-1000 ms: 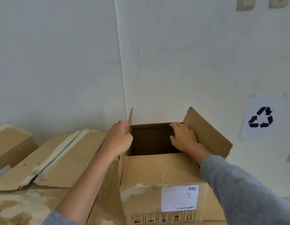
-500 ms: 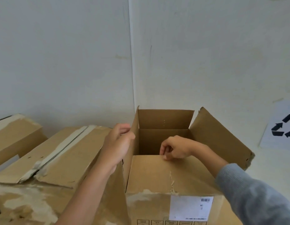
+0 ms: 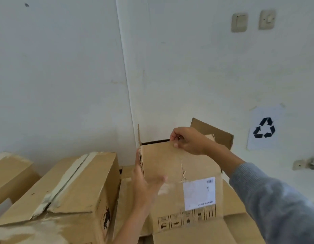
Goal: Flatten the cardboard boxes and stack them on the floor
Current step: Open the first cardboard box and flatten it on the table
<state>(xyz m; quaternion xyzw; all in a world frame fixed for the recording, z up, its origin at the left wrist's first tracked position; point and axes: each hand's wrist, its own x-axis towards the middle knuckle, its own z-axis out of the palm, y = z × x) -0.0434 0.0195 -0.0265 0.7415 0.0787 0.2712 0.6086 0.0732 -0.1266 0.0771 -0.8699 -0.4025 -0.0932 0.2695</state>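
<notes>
An open cardboard box point(image 3: 170, 176) with a white label and handling symbols stands in front of me, raised and tilted, its bottom flap hanging loose below. My right hand point(image 3: 187, 140) pinches the top edge of its near wall. My left hand point(image 3: 145, 182) is blurred, fingers spread, flat against the box's left front corner without gripping it. The box's left flap stands upright and its right flap leans outward behind my right hand.
A taped, closed cardboard box point(image 3: 64, 187) sits to the left, with another box point(image 3: 10, 171) beyond it at the far left edge. More cardboard lies under the open box. A white wall corner is behind, with a recycling sign point(image 3: 264, 127) and switches point(image 3: 239, 22).
The box has been lifted and tipped so its front face and bottom flap show. My right hand moved from the near wall's inside to pinching its top edge. My left hand let go of the left flap.
</notes>
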